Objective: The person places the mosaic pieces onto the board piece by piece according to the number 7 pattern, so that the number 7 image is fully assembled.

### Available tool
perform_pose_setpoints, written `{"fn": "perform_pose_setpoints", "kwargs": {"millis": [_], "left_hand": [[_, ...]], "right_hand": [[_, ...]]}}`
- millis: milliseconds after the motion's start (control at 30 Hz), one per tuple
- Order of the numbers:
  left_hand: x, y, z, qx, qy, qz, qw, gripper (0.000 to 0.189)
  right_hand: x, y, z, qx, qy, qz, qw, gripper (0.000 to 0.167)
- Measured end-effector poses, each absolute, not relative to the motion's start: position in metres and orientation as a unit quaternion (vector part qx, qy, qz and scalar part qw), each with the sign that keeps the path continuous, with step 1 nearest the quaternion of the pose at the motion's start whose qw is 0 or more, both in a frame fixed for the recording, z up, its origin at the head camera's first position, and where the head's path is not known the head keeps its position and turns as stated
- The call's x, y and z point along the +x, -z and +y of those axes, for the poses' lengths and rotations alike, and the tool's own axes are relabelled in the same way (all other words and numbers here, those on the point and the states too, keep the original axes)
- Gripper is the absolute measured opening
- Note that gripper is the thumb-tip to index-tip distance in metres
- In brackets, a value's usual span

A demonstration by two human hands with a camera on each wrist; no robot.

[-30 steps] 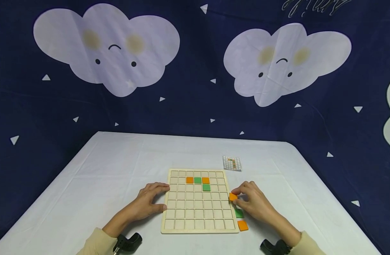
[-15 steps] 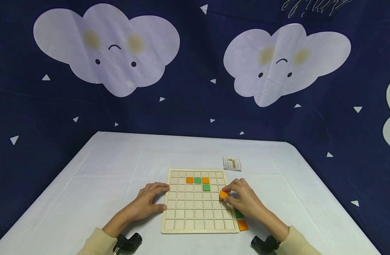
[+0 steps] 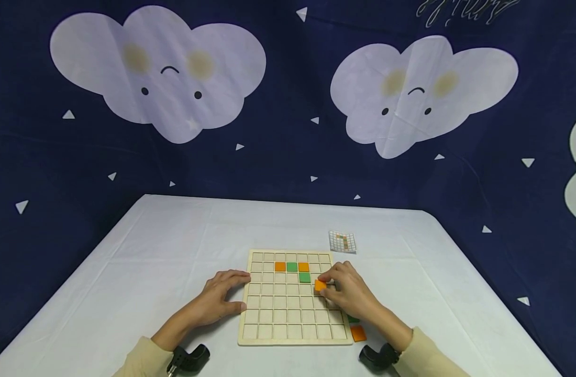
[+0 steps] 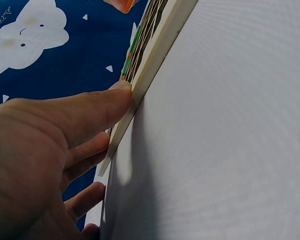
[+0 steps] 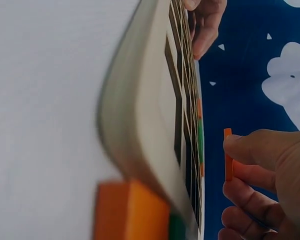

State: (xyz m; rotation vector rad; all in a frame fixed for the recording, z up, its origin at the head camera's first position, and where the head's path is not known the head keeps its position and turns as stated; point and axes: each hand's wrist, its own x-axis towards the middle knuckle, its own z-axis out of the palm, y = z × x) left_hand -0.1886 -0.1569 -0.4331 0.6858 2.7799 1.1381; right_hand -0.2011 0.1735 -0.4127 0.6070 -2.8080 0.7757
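A pale wooden grid board point(image 3: 279, 302) lies on the table. In its second row from the back are an orange tile point(image 3: 280, 266), a green tile point(image 3: 291, 266) and another orange tile; a second green tile point(image 3: 304, 277) sits just in front of the rightmost. My right hand point(image 3: 348, 287) pinches an orange square tile point(image 5: 228, 155) between thumb and fingertips, above the board's right part. At the board's left edge, my left hand point(image 3: 218, 297) rests with extended fingers and thumb touching the rim, as the left wrist view also shows.
Beside the board's front right corner lie a loose orange tile point(image 3: 358, 333) and a green tile point(image 3: 353, 319), the latter partly hidden by the right hand. A small card point(image 3: 342, 242) printed with a grid pattern lies behind the board. A dark blue cloth point(image 3: 288, 157) hangs behind the table.
My right hand has carried the orange tile leftward from beyond the board's right edge to over the grid. The left hand has stayed still.
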Motion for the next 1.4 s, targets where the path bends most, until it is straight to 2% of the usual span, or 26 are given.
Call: {"fn": "perform_pose_setpoints", "kwargs": {"millis": [1400], "left_hand": [[-0.19,0.436,-0.158,0.224,-0.367,0.902,0.026,0.056]], "right_hand": [[-0.21,0.423,0.148,0.251,-0.229,-0.937,0.075,0.02]]}}
